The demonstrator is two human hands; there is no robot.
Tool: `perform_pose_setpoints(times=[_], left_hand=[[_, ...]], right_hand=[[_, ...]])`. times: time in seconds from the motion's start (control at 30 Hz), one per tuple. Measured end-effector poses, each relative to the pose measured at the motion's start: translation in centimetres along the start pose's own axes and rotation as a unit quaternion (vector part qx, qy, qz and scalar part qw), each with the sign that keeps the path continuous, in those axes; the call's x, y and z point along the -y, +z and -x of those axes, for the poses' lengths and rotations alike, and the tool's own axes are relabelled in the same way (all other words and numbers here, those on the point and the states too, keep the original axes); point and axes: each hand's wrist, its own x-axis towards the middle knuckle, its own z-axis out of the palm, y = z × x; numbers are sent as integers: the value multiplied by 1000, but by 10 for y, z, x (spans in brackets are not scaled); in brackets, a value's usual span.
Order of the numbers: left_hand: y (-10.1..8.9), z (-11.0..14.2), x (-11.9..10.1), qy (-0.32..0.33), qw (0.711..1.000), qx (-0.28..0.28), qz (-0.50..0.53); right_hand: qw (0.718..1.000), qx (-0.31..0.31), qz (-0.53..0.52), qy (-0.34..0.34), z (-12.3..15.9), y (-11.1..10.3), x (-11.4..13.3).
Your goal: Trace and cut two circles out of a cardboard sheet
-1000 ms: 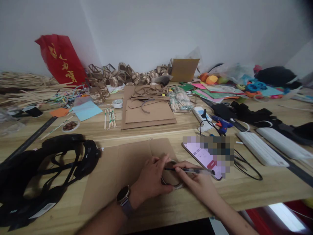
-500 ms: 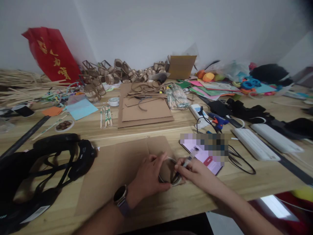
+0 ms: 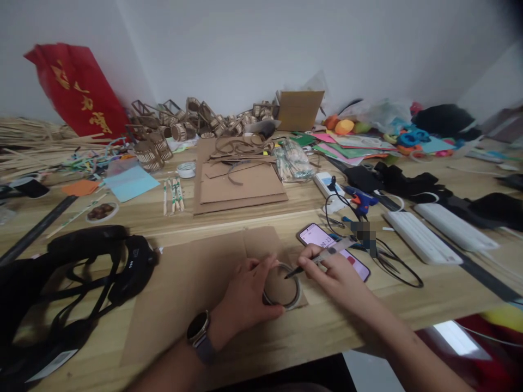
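Note:
A flat sheet of brown cardboard (image 3: 192, 277) lies on the wooden table in front of me. Near its right end sits a thin round ring (image 3: 298, 296), resembling a tape roll, with bare cardboard showing inside. My left hand (image 3: 249, 291), with a watch on the wrist, presses the ring's left side between thumb and fingers. In my right hand (image 3: 333, 269) is a pen (image 3: 300, 268), its dark tip pointing down-left over the inside of the ring. Whether the tip touches the cardboard I cannot tell.
A lit phone (image 3: 312, 235) lies just behind my right hand, cables beside it. Farther right are a blue glue gun (image 3: 362, 200) and white power strips (image 3: 423, 237). A black strapped headset (image 3: 134, 267) stands left. Stacked cardboard (image 3: 245, 190) lies beyond.
My right hand has lifted the pen from the ring's lower right inner edge, moving up and right. My left hand stays on the ring. The view has shifted slightly.

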Motion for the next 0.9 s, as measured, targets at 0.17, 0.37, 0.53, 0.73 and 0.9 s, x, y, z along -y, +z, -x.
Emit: perform_pose_setpoints(times=[0.17, 0.37, 0.53, 0.73, 0.9], left_hand=[[-2, 0, -2, 0, 1000, 5, 3], [1, -1, 0, 6, 1000, 4, 1], [2, -1, 0, 9, 1000, -5, -1], [2, 0, 1, 10, 1000, -5, 14], [2, 0, 2, 16, 1000, -13, 14]], right_hand=[[992, 58, -99, 48, 13, 18, -14], [984, 91, -149, 34, 8, 34, -20], [993, 55, -89, -52, 3, 31, -24], [959, -12, 218, -182, 23, 14, -1], [989, -52, 89, -105, 33, 0, 14]])
